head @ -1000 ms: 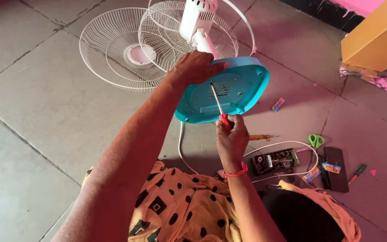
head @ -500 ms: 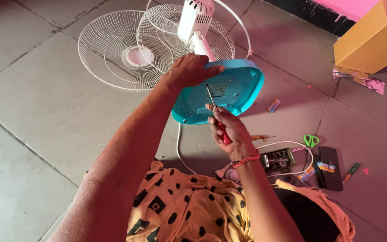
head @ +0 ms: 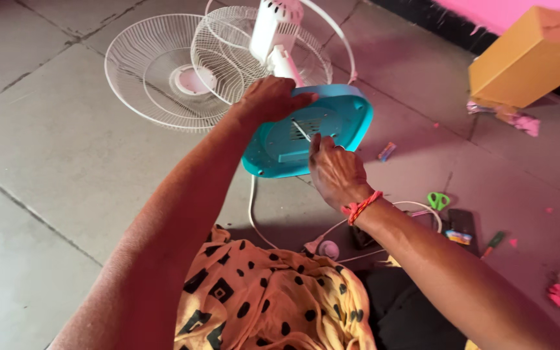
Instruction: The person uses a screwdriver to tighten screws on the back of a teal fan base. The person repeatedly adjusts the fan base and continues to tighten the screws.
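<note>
A turquoise fan base (head: pixel 345 123) is tipped up with its underside facing me. My left hand (head: pixel 268 98) grips its upper left edge. My right hand (head: pixel 334 170), with an orange band at the wrist, is shut on a screwdriver whose metal shaft (head: pixel 301 130) points into the underside of the base; the handle is hidden in my fist. The white fan body (head: pixel 275 32) rises behind the base.
Two white wire fan guards (head: pixel 157 71) lie on the tiled floor behind. A white cord (head: pixel 252 214) runs under the base. Green scissors (head: pixel 437 199), a dark tray of small parts (head: pixel 461 227) and a yellow box (head: pixel 526 58) are to the right.
My right hand has risen and rolled over, hiding the red screwdriver handle; its shaft now sits higher on the base. The view has shifted slightly.
</note>
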